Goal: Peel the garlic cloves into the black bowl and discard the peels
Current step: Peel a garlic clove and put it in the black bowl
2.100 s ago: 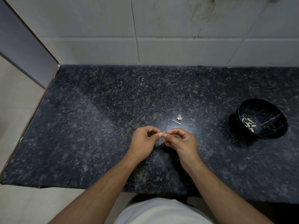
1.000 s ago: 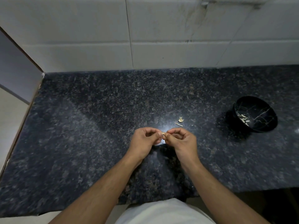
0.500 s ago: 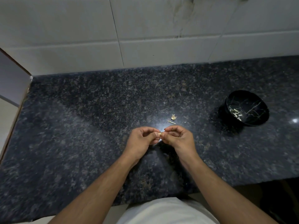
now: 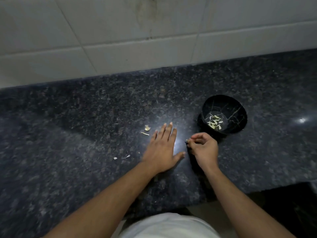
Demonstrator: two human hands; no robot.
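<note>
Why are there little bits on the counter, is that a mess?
Yes. Garlic peel scraps and two pale flakes lie loose on the granite countertop, left of the left hand, outside the black bowl holding cloves.

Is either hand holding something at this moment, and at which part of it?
The right hand pinches a tiny pale piece, probably a garlic clove, between the tips of its fingers; which part is too small to tell. The left hand holds nothing, lying flat and open on the counter.
</note>
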